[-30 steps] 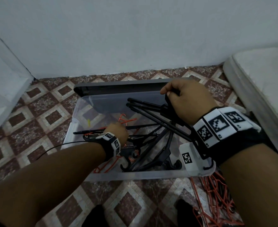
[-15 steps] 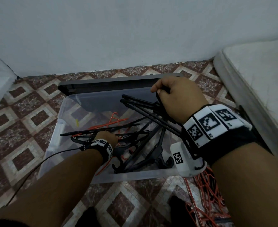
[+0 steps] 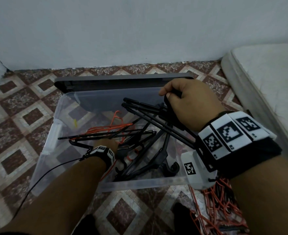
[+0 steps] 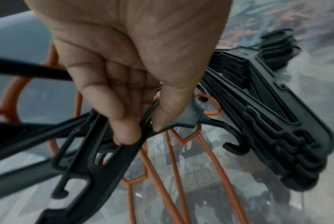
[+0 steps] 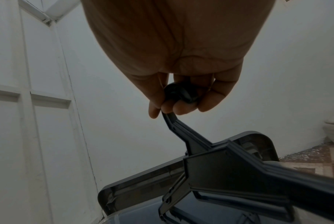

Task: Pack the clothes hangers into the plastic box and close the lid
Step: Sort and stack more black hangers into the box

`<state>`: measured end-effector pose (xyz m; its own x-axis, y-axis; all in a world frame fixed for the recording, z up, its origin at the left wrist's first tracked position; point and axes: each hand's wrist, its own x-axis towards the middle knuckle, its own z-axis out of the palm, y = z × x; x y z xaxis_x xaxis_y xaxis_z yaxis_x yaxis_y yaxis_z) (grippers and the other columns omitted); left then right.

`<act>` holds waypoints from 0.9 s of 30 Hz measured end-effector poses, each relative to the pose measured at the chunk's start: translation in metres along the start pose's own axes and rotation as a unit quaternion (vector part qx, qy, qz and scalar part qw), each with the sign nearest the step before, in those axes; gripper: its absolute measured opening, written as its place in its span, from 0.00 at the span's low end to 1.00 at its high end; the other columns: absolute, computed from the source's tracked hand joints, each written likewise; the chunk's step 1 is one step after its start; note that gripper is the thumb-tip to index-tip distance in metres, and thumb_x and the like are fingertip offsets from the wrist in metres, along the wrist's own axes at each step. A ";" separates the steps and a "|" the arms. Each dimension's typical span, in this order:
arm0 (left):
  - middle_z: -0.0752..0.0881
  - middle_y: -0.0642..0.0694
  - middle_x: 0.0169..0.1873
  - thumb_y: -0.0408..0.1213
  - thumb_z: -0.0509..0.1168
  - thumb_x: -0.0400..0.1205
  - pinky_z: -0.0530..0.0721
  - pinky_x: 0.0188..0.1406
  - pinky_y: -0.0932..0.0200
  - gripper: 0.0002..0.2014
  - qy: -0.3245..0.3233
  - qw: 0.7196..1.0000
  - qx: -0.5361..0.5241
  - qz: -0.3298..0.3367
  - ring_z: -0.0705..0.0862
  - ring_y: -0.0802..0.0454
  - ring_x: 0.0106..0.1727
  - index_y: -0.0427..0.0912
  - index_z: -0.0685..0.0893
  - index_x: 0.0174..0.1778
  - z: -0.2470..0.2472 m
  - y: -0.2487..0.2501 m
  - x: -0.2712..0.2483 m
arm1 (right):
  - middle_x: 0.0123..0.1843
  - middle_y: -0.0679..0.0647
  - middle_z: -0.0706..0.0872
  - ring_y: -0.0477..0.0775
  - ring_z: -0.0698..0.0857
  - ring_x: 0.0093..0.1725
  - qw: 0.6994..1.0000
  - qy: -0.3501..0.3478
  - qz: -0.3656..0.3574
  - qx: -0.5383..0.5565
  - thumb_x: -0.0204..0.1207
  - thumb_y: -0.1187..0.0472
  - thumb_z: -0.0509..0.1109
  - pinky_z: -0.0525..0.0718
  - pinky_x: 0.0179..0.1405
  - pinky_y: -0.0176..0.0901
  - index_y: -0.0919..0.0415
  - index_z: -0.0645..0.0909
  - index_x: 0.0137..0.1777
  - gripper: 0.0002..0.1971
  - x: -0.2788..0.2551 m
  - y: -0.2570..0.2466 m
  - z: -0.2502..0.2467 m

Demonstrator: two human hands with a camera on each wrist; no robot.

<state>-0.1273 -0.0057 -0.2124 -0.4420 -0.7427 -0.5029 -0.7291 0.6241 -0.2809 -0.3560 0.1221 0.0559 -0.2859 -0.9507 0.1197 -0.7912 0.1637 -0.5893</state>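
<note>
A clear plastic box (image 3: pixel 139 183) sits on the tiled floor, its dark grey lid (image 3: pixel 119 81) standing open behind it. Black hangers (image 3: pixel 150 160) and orange wire hangers (image 3: pixel 112 128) lie tangled inside. My left hand (image 3: pixel 108 144) is down in the box; the left wrist view shows my left hand (image 4: pixel 143 128) pinching a black hanger (image 4: pixel 104 153) by its neck. My right hand (image 3: pixel 187 102) holds a bunch of black hangers (image 3: pixel 150 111) by their hooks above the box's right side. In the right wrist view, fingers (image 5: pixel 183 107) curl round a hook (image 5: pixel 179 94).
More orange and black hangers (image 3: pixel 219 206) lie heaped on the floor at the box's right front corner. A white mattress (image 3: pixel 265 89) lies along the right. The wall (image 3: pixel 139 31) is close behind the lid. A thin black cable (image 3: pixel 43 173) trails from my left wrist.
My left hand has sunk a little deeper among the hangers in the box. The right hand has kept its hold on the black bunch, roughly in place; the view shifted.
</note>
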 end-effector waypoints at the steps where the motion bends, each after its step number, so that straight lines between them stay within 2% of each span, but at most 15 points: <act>1: 0.89 0.42 0.53 0.37 0.67 0.79 0.86 0.50 0.48 0.11 0.001 1.000 -0.007 -0.004 0.88 0.41 0.54 0.43 0.85 0.56 0.001 0.000 0.000 | 0.26 0.41 0.77 0.34 0.76 0.21 1.000 0.000 0.002 0.003 0.83 0.61 0.63 0.68 0.18 0.24 0.46 0.85 0.48 0.11 0.000 0.001 0.000; 5: 0.89 0.41 0.50 0.32 0.60 0.82 0.87 0.48 0.49 0.10 0.023 0.999 -0.030 -0.006 0.88 0.40 0.51 0.41 0.87 0.52 -0.005 -0.002 0.002 | 0.26 0.41 0.77 0.35 0.75 0.20 1.000 0.002 0.008 0.000 0.82 0.61 0.63 0.66 0.16 0.24 0.47 0.86 0.48 0.11 0.002 0.003 0.002; 8: 0.89 0.40 0.48 0.31 0.60 0.81 0.88 0.47 0.48 0.09 0.043 0.998 -0.055 -0.007 0.89 0.40 0.50 0.40 0.87 0.48 -0.015 -0.004 0.001 | 0.24 0.42 0.77 0.36 0.75 0.20 1.000 0.006 0.006 0.002 0.82 0.62 0.63 0.66 0.16 0.24 0.47 0.86 0.48 0.11 0.003 0.002 0.002; 10: 0.88 0.39 0.51 0.32 0.59 0.82 0.85 0.47 0.50 0.09 0.049 0.997 -0.054 0.011 0.88 0.40 0.52 0.40 0.85 0.50 -0.021 -0.007 0.001 | 0.24 0.43 0.78 0.37 0.75 0.20 1.000 0.014 0.005 0.010 0.82 0.62 0.63 0.66 0.16 0.24 0.47 0.87 0.48 0.11 0.004 0.002 0.001; 13: 0.87 0.38 0.55 0.35 0.58 0.83 0.83 0.47 0.52 0.12 0.056 0.997 -0.043 0.036 0.87 0.39 0.55 0.40 0.83 0.58 -0.030 -0.011 -0.006 | 0.27 0.44 0.82 0.41 0.79 0.23 0.999 0.053 0.002 0.012 0.81 0.60 0.64 0.68 0.16 0.26 0.45 0.86 0.47 0.11 0.004 0.002 -0.005; 16: 0.87 0.41 0.53 0.38 0.57 0.84 0.85 0.48 0.51 0.17 0.073 0.996 -0.036 0.036 0.87 0.41 0.53 0.45 0.79 0.68 -0.050 -0.021 -0.023 | 0.31 0.43 0.86 0.44 0.82 0.25 0.994 0.107 0.004 0.025 0.79 0.59 0.64 0.77 0.25 0.36 0.44 0.86 0.47 0.10 0.004 0.004 -0.016; 19: 0.87 0.43 0.53 0.41 0.60 0.81 0.83 0.43 0.54 0.15 0.083 0.995 -0.057 0.023 0.86 0.42 0.51 0.49 0.80 0.63 -0.081 -0.042 -0.050 | 0.33 0.44 0.87 0.47 0.83 0.28 0.987 0.147 0.007 0.058 0.78 0.58 0.64 0.83 0.31 0.41 0.45 0.86 0.47 0.10 0.005 0.009 -0.029; 21: 0.87 0.44 0.52 0.42 0.60 0.81 0.77 0.40 0.57 0.12 0.128 0.989 -0.068 0.020 0.86 0.42 0.51 0.53 0.81 0.59 -0.105 -0.060 -0.072 | 0.31 0.44 0.86 0.46 0.82 0.28 0.985 0.156 0.008 0.067 0.78 0.57 0.64 0.82 0.30 0.41 0.45 0.86 0.47 0.10 0.004 0.014 -0.036; 24: 0.87 0.45 0.50 0.43 0.59 0.84 0.81 0.48 0.53 0.08 0.216 0.968 -0.110 0.060 0.84 0.41 0.52 0.52 0.83 0.54 -0.137 -0.085 -0.107 | 0.33 0.40 0.85 0.40 0.82 0.30 0.985 0.145 0.009 0.089 0.79 0.57 0.65 0.78 0.31 0.36 0.45 0.87 0.49 0.09 0.001 0.020 -0.045; 27: 0.87 0.50 0.47 0.48 0.60 0.84 0.80 0.50 0.53 0.10 0.261 0.956 -0.106 0.082 0.83 0.45 0.51 0.54 0.85 0.54 -0.157 -0.100 -0.139 | 0.38 0.42 0.87 0.37 0.83 0.34 0.988 0.118 0.006 0.102 0.82 0.55 0.64 0.77 0.35 0.34 0.47 0.86 0.51 0.09 -0.003 0.023 -0.050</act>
<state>-0.0745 -0.0032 0.0137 -0.7199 -0.6933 -0.0340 -0.6924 0.7207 -0.0344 -0.4002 0.1418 0.0821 -0.4313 -0.8574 0.2807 -0.6689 0.0952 -0.7372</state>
